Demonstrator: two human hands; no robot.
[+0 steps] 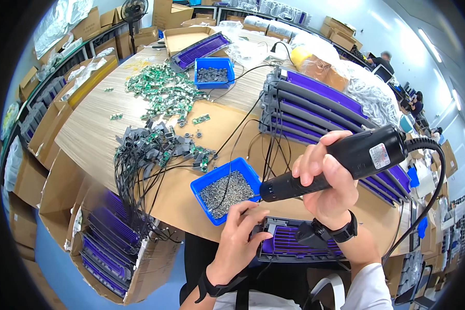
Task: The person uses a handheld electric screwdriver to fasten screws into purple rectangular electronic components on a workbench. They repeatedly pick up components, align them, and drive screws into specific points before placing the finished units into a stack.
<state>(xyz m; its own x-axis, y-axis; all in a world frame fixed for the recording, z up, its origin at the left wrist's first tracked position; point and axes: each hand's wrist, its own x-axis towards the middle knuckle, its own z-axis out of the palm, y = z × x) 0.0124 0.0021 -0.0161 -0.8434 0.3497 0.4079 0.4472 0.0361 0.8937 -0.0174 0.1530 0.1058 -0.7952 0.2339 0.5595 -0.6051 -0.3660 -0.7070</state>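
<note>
My right hand (330,181) is wrapped round a black electric screwdriver (346,157), held slanting with its nose pointing left and down. Close to that nose is my left hand (238,235), thumb and fingers curled toward each other beside the bit; whatever they pinch is too small to make out. Just below my hands lies a purple panel in a dark grey frame (281,243), partly covered by my right wrist. A blue tray (197,187) full of small metal screws sits right beyond my left fingertips.
Grey parts with black cables (150,147) hang off the table's left side. Green circuit boards (163,88) and another blue tray (233,77) lie farther back. Stacked purple-and-grey panels (315,103) stand at right. A carton (134,274) of purple panels is lower left. Two people work far right.
</note>
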